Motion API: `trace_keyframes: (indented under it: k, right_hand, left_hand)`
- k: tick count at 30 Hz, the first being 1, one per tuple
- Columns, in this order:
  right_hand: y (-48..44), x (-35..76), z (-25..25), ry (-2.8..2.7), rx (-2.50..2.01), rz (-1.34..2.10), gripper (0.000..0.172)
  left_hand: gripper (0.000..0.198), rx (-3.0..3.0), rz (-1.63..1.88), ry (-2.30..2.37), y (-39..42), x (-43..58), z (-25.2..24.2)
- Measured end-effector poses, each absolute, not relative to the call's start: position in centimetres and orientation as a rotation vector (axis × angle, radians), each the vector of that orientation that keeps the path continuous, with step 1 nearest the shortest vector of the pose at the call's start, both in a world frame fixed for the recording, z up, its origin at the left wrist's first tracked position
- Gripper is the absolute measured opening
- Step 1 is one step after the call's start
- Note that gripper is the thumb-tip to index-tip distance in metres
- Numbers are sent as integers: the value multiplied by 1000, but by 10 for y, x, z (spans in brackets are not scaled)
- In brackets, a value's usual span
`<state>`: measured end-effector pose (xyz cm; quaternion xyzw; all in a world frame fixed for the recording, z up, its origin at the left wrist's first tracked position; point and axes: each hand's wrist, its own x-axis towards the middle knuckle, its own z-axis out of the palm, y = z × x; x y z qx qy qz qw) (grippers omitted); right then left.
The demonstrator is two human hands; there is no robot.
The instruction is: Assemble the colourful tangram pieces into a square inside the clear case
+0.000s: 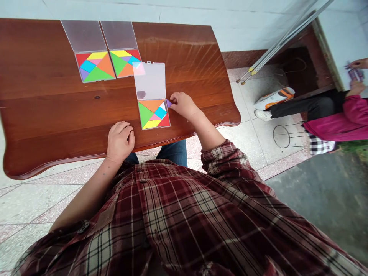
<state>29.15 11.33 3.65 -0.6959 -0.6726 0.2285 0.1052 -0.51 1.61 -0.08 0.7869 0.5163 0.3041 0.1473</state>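
A tangram case with its clear lid (pixel 149 81) folded back lies near the table's front edge. Its tray (pixel 148 114) holds green, orange, pink, blue, yellow and red pieces, with a small pale gap at the upper right. Just right of that gap, my right hand (pixel 184 105) pinches a small purple triangle (pixel 168 103) at the tray's edge. My left hand (pixel 120 140) rests on the table left of the tray, its fingers curled in, and nothing shows in it.
Two more open tangram cases, one on the left (pixel 94 67) and one beside it (pixel 124 63), lie farther back on the wooden table (pixel 195 69). The nearer lid overlaps the second case's corner. At the far right sits another person (pixel 339 115), near a bag (pixel 274 98) and metal poles.
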Motion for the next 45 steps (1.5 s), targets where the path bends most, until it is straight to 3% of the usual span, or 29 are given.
trace_keyframes:
  k: [6, 15, 45]
  right_hand:
    - [123, 286, 32, -2138, -2037, 581, 34]
    - [136, 284, 38, -2273, -1998, 636, 12]
    - [112, 254, 56, -1376, -2037, 1216, 30]
  left_hand:
    - [25, 2310, 888, 1489, 16, -6, -2]
    - [24, 2294, 876, 1477, 17, -5, 1]
    - [22, 2300, 887, 1485, 17, -5, 1]
